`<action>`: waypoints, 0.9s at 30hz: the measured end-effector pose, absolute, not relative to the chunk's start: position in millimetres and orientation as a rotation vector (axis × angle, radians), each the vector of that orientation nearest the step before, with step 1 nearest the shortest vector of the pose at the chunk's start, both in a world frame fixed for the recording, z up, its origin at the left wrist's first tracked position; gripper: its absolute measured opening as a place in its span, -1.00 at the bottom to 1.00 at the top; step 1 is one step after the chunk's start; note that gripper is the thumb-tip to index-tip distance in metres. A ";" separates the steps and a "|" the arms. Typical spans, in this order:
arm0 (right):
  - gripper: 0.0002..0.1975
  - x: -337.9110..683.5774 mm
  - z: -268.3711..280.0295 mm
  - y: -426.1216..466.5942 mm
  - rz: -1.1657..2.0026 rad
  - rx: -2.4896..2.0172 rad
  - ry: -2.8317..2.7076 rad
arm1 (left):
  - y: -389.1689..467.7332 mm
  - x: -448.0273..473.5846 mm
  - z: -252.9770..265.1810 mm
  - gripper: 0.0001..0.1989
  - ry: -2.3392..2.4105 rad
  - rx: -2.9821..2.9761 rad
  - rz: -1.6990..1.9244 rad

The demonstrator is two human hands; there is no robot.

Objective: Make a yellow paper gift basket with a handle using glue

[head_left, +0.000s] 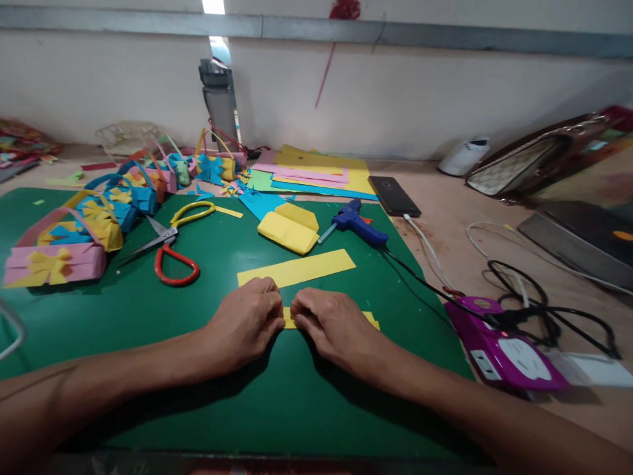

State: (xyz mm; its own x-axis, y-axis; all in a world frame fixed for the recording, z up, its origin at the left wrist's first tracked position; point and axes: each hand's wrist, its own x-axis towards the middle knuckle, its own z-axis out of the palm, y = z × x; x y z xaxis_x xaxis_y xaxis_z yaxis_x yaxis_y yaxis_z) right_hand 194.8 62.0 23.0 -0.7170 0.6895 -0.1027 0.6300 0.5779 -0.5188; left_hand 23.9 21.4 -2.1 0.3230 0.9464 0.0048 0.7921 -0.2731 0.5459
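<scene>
Bare fingers meet over a green mat (297, 409): your left hand (252, 316) and your right hand (336, 323) pinch a yellow paper piece (288, 320), both grips narrow and just beside each other, roughly midway between the mat's far and near edges. The piece likely weighs next to nothing, should bend readily and keep a crease, and seems dry rather than slippery; a hard tug would probably wrinkle or tear it, so its long edges, taken lightly with the fingertips, look the best hold (your right hand covers much of it, so its full shape is hard to tell). Just beyond your hands lies a loose yellow strip (301, 266), with a folded yellow packet (289, 231) and a blue glue gun (359, 221) nearer the mat's far edge. Scissors (171, 234) lie spread toward the left, beside a row of small paper baskets (54, 264) that runs from the mat's left edge past its far edge. The mat, smooth and faintly shiny, rests on a brownish tabletop (440, 231), where a phone (393, 194) sits by the far right corner and a purple power strip (514, 349) by the right edge; a pale wall (123, 79) closes the room behind.
</scene>
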 end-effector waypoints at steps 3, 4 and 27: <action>-0.88 197.1 23.0 62.1 0.885 -1.119 -2.646 | 21.6 24.5 -1.8 -0.87 1.531 2.152 0.455; -0.88 197.5 23.3 62.5 0.905 -1.124 -2.639 | 21.4 24.8 -1.7 -0.87 1.528 2.153 0.456; -0.85 200.9 26.9 63.6 0.985 -1.144 -2.601 | 21.1 24.3 -1.0 -0.85 1.527 2.158 0.438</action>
